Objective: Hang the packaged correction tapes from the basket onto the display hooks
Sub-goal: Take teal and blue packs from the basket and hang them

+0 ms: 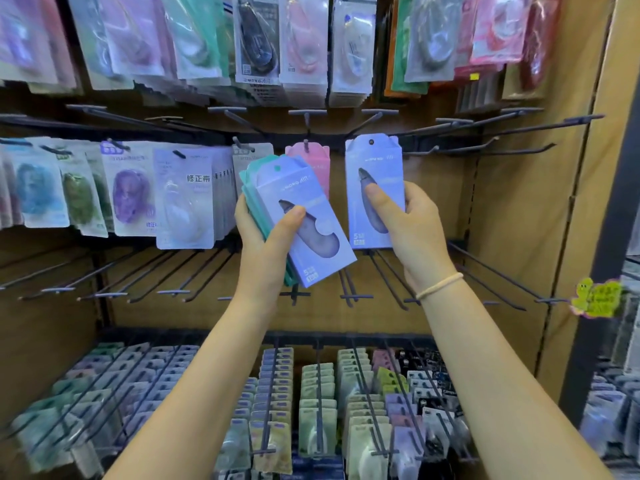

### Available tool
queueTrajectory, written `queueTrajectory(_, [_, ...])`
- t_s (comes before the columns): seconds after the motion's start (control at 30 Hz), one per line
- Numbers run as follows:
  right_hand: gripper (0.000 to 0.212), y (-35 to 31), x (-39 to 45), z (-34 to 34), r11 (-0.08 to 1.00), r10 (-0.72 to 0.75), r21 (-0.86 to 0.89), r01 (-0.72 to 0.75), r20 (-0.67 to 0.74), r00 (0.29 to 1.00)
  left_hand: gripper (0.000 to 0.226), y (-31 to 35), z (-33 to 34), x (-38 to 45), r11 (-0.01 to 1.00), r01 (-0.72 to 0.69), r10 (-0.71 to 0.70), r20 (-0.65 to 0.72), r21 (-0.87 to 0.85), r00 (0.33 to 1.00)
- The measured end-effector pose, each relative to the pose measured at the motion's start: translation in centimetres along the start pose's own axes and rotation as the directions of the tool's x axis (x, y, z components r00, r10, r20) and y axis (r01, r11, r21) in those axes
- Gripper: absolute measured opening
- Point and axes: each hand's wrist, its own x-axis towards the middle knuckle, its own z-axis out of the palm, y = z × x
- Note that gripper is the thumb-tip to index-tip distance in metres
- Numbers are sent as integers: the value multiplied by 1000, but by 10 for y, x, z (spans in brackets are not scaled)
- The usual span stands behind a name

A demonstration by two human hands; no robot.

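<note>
Display rack [519, 202] fills the view; the left hand [263, 233] clasps a tilted stack [298, 216] of packs, the right hand [412, 216] pinches one upright pack [375, 174], its hole [371, 142] just below a bare hook [372, 121], nearest the right grip

Two bare forearms and hands, one thin band worn

Both arms enter from the bottom of the frame and are uncovered from the lower edge up to the hands, with no sleeve in view on either. The left hand [266, 237] sits just left of centre and wears nothing on its fingers or wrist. The right hand [412, 226] sits just right of centre; its wrist carries a thin, pale cream band [439, 285], smooth and cord-like, wrapped once around. The fingernails that show on both thumbs are short and unpainted.
</note>
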Motion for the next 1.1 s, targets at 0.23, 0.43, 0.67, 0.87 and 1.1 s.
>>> queueTrajectory(0.23, [37, 1, 2, 3, 1000, 13, 9, -13, -58, 998, 96, -1, -2, -1, 1000, 10, -10, 0, 12, 1000])
queueTrajectory(0.43, [48, 14, 18, 10, 991, 120, -57, -123, -48, 992, 87, 2, -2, -4, 1000, 17, -17, 27, -2, 999])
queueTrajectory(0.67, [54, 9, -15, -3, 967, 126, -186, -173, -238, 963, 94, 7, -10, -9, 1000, -8, 9, 72, -15, 997])
queueTrajectory(0.87, [34, -26, -58, 9, 996, 59, -81, -44, 196, 979, 92, 15, 6, -12, 1000, -10, 13, 113, -22, 994])
queueTrajectory(1.1, [33, -26, -60, 8, 992, 111, 45, -116, 93, 989, 87, 18, 20, -10, 996, 89, -90, 64, 22, 994])
